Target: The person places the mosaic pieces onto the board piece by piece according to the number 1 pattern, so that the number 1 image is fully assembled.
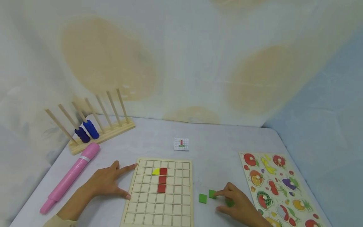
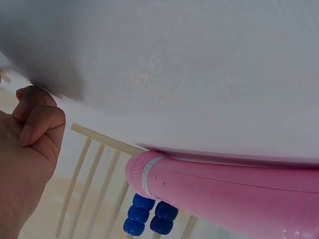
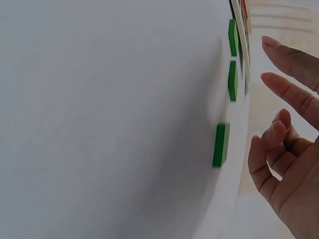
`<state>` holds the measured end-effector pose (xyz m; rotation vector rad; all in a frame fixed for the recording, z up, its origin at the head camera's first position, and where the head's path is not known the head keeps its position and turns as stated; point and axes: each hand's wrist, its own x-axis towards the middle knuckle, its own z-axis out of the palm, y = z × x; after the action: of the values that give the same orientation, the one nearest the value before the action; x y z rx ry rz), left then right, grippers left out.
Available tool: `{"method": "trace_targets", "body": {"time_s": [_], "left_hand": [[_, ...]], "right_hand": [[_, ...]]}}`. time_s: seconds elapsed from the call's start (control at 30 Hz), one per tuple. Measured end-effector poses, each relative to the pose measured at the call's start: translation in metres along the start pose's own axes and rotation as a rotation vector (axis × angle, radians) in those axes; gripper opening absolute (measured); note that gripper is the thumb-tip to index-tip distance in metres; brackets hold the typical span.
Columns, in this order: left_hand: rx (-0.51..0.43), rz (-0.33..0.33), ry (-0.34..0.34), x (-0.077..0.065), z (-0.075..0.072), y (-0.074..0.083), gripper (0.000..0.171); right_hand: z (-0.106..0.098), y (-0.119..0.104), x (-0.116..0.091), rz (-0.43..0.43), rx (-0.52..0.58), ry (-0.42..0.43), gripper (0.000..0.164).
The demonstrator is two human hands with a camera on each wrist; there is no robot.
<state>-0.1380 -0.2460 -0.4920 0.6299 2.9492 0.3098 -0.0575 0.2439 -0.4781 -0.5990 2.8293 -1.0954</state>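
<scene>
A pale wooden grid board (image 1: 147, 199) lies in front of me in the head view, bearing one yellow quarter-round piece (image 1: 156, 171) and a column of red squares (image 1: 162, 179). Beside its left edge, my left hand (image 1: 106, 181) spreads thumb and forefinger against the border, the other fingers curled. To the right of the board are green square tiles (image 1: 202, 198), three in all. Over them hovers my right hand (image 1: 235, 203), forefinger extended near the middle tile (image 1: 212, 194). In the right wrist view, its fingers (image 3: 294, 94) stand apart from the tiles, holding nothing.
A small pattern card (image 1: 181, 144) lies behind the board. At left are a pink cylinder (image 1: 69, 178) and a wooden peg rack (image 1: 106, 135) with blue beads (image 1: 90, 129). A fruit puzzle board (image 1: 278, 189) lies at right. Pale fabric (image 1: 187, 63) hangs behind the table.
</scene>
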Motion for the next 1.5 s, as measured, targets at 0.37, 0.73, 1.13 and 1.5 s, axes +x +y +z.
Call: {"method": "trace_targets", "body": {"time_s": [0.37,0.73,1.13,1.5], "left_hand": [[0.005,0.01,0.008,0.0,0.0,0.0,0.11],[-0.01,0.0,-0.007,-0.001,-0.001,0.001,0.11],[-0.015,-0.004,-0.002,0.0,0.0,0.0,0.11],[-0.02,-0.001,-0.004,-0.001,-0.001,0.001,0.11]], "right_hand": [[-0.025,0.017,-0.017,0.186,-0.097,-0.078,0.038],[-0.02,0.025,-0.024,0.187,-0.224,-0.028,0.032],[-0.015,0.018,-0.019,0.248,-0.315,-0.043,0.022],[-0.002,0.008,-0.011,0.014,-0.27,0.127,0.023]]}}
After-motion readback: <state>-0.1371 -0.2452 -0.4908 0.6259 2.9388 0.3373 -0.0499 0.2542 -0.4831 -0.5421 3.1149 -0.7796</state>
